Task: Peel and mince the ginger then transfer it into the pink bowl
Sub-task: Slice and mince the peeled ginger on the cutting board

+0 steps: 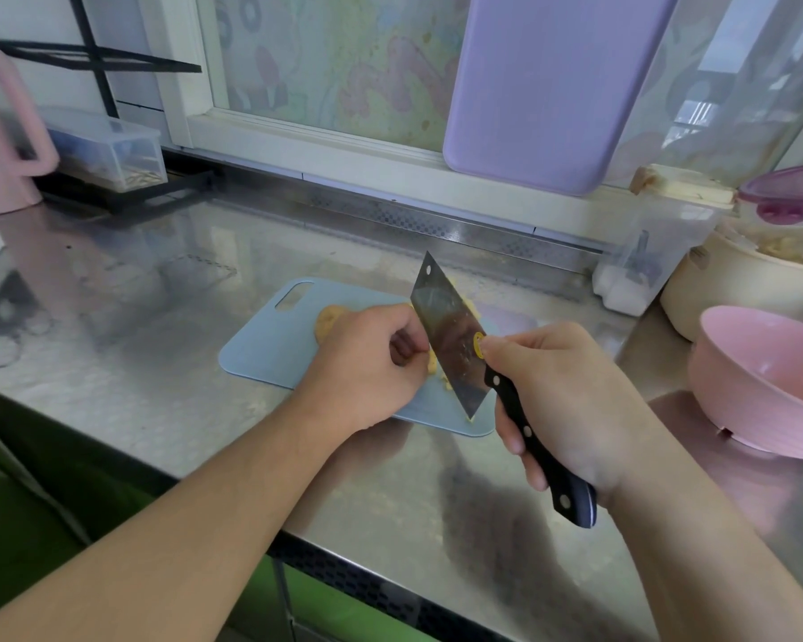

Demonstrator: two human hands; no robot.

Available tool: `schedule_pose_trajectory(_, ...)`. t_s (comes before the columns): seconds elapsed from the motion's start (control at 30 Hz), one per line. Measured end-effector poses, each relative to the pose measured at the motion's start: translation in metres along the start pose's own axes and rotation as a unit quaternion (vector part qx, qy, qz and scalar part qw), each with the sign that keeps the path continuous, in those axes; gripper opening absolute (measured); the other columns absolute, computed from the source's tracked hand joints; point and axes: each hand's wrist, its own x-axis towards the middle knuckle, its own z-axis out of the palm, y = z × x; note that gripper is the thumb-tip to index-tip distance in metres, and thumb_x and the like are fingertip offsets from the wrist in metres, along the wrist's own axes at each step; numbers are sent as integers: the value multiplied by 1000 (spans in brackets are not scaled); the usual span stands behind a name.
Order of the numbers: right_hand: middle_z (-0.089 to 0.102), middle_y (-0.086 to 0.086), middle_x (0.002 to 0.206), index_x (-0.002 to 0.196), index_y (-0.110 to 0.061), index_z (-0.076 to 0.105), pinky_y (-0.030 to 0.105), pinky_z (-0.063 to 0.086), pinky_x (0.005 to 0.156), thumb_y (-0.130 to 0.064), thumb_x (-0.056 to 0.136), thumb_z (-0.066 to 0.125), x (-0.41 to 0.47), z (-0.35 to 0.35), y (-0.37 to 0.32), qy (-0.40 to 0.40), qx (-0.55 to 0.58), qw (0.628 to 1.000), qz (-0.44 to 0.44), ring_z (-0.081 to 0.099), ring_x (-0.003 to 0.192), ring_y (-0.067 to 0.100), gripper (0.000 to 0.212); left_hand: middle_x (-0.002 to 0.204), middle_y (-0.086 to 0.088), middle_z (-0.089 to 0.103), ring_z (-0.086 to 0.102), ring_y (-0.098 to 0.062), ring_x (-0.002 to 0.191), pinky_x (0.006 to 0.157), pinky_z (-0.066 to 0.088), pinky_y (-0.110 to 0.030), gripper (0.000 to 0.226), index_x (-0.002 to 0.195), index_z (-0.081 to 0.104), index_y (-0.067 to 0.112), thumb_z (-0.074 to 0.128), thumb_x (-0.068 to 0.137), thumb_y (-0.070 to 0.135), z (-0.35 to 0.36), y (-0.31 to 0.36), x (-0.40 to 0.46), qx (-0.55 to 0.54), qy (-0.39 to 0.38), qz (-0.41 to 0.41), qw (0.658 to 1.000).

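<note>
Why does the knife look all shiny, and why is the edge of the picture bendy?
Head view: the cleaver blade mirrors window light and the left hand; the steel counter glares too, with soft shadows under both arms. The wide lens bends the window frame and blurs the pink bowl slightly at the edge.

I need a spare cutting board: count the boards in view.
2. A blue cutting board lies flat on the counter under both hands; a purple cutting board leans upright against the window.

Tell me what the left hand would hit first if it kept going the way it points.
Probably the cleaver blade: the left hand points right, fingertips right beside its flat side. Depth is unclear.
</note>
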Motion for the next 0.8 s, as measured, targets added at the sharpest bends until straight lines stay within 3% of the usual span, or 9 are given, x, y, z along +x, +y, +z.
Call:
schedule_pose_trajectory(0.27,53,17,46,79,-5,53,23,35,40,-26,108,43,-3,4,-1,-8,-33,999,17,44,25,24,38,72,12,72,69,-5,70,76,60,-38,16,74,71,25,78,81,13,0,-1,1,12,7,0,1000)
schedule_pose_trajectory(0.47,54,19,49,97,1,60,23,38,39,-25,109,39,0,9,3,-30,-46,998,42,44,26,24,35,71,12,72,69,-6,70,77,60,-39,16,73,71,25,80,81,14,0,-3,1,12,8,0,1000)
schedule_pose_trajectory(0.8,53,15,46,77,-6,53,24,35,42,-27,108,45,-1,3,0,-6,-19,1000,17,44,26,24,38,78,7,71,69,-9,72,77,61,-35,16,81,70,23,80,81,11,0,-3,-1,3,-5,-4,1000)
